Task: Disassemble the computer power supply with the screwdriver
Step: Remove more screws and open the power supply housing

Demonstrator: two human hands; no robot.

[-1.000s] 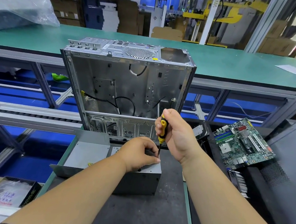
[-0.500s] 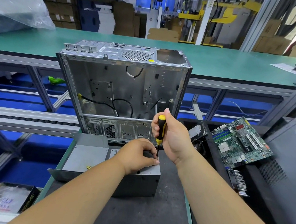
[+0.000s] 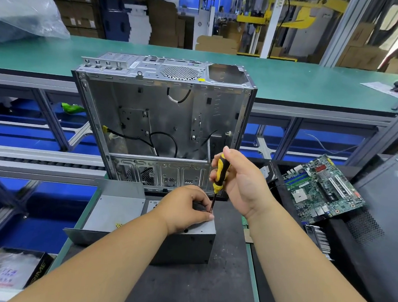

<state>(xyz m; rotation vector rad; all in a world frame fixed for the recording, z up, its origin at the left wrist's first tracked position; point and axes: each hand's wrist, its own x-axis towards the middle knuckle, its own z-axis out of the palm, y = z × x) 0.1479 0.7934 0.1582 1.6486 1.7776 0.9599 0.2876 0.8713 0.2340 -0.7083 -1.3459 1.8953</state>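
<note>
Dark mat, warehouse behind; right fingers around screwdriver, left gripping power supply.

power supply before computer case, motherboard at right

Little can be read. On the side of the black box at the lower left stand pale letters that look like "PRIME"; the first of them are cut off by the box's edge. The bag lying in that box bears blue and red print, too blurred to read. The yellow sticker on top of the case is too small to read.
</note>
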